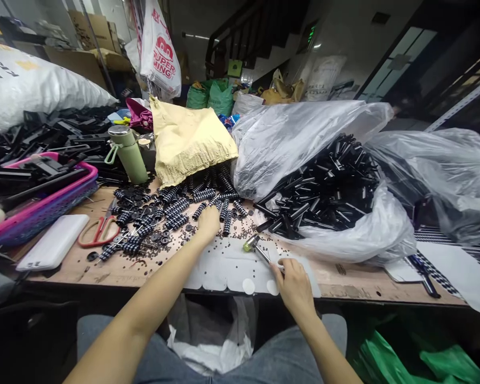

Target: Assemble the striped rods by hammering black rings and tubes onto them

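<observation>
My left hand (208,223) reaches forward onto the wooden table (104,269), its fingers curled down among several black ribbed rollers (180,205) and small black washers (144,200). What it grips, if anything, is hidden under the fingers. My right hand (294,285) rests near the table's front edge, closed on the handle of a small hammer (256,246) with a yellow-tipped head. The hammer head lies on a white sheet (224,266) that covers the table in front of me.
A clear bag of black tubes (328,186) lies at the right. A yellow bag (186,138) and green bottle (128,154) stand behind the rollers. Red scissors (100,230), a white phone (54,242) and a pink basket (44,205) are at the left.
</observation>
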A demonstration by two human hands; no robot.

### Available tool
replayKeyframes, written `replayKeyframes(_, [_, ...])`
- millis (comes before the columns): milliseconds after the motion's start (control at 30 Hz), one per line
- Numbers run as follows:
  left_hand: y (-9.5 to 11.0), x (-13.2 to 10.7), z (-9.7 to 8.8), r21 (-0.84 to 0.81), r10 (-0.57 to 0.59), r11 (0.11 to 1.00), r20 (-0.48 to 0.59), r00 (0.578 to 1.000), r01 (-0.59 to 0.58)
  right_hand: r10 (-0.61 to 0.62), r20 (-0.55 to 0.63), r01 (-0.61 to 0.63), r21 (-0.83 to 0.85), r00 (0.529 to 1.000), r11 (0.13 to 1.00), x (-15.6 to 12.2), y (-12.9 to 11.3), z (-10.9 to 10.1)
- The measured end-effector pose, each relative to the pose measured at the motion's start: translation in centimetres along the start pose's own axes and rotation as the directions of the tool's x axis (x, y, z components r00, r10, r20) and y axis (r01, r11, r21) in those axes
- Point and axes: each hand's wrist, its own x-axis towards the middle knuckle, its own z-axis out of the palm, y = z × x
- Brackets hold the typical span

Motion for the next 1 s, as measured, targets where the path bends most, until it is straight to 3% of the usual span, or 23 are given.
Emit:
replayKeyframes(133, [-0.3, -2.1, -1.3, -0.002, 0.049, 0.999, 0.005, 0.999, -0.049, -0.062, -0.051, 0.070, 0.165, 0.997, 0.984, 2.6, -0.9, -0.7])
replayKeyframes(267, [-1.7, -6.4, -5.5, -0.059, 0.189, 0.980, 0.022, 0.982, -0.187, -0.080, -0.038, 0.086, 0.186, 0.996, 0.979, 6.9, -1.7, -1.1])
replayKeyframes(367, [-2.1, -9.0, -7.8, -0.092, 0.287, 0.957, 0.147, 0.946, -0.276, -0.021, 0.008, 0.019, 0.173, 1.000, 0.985, 11.0, -1.6, -0.9])
replayKeyframes(467, [-1.8, -9.9, -7.4, -0.164, 0.315, 0.944, 0.177, 0.932, -0.288, 0.026, 0.044, -0.034, 0.189, 0.999, 0.981, 14.6, -1.1, -0.6])
replayKeyframes(567, [-1.6, -9.5, -4.9, -0.404, 0.257, 0.887, 0.034, 0.966, -0.222, 0.056, 0.079, -0.074, 0.242, 0.995, 0.967, 16.5, -0.7, -0.9])
replayKeyframes(633, [-1.7, -9.0, -3.1, -0.617, 0.159, 0.777, 0.001, 0.987, -0.125, 0.063, 0.087, -0.087, 0.306, 0.994, 0.948, 16.5, -1.2, -1.2])
replayKeyframes(767, [-1.5, -8.6, -0.7, -0.889, 0.004, 0.451, 0.083, 0.997, 0.072, 0.023, 0.137, -0.086, 0.482, 0.990, 0.872, 13.1, -4.6, -1.0])
replayKeyframes(833, [-1.0, -8.6, -0.3, -0.944, -0.030, 0.302, 0.129, 0.991, 0.132, -0.019, 0.208, -0.114, 0.604, 0.978, 0.789, 10.5, -6.9, -0.4])
replayKeyframes(867, [-0.8, -8.6, -0.3, -0.957, -0.055, 0.237, 0.157, 0.986, 0.165, -0.066, 0.277, -0.163, 0.723, 0.958, 0.671, 9.3, -8.0, -0.1])
replayKeyframes(933, [-0.5, -8.6, -0.7, -0.960, -0.094, 0.145, 0.228, 0.969, 0.240, -0.150, 0.324, -0.203, 0.829, 0.934, 0.520, 7.4, -9.5, -0.2])
replayKeyframes(1000, [-0.4, -8.8, -1.5, -0.940, -0.078, 0.134, 0.306, 0.949, 0.315, -0.288, 0.227, -0.041, 0.845, 0.930, 0.533, 6.6, -10.0, -0.9])
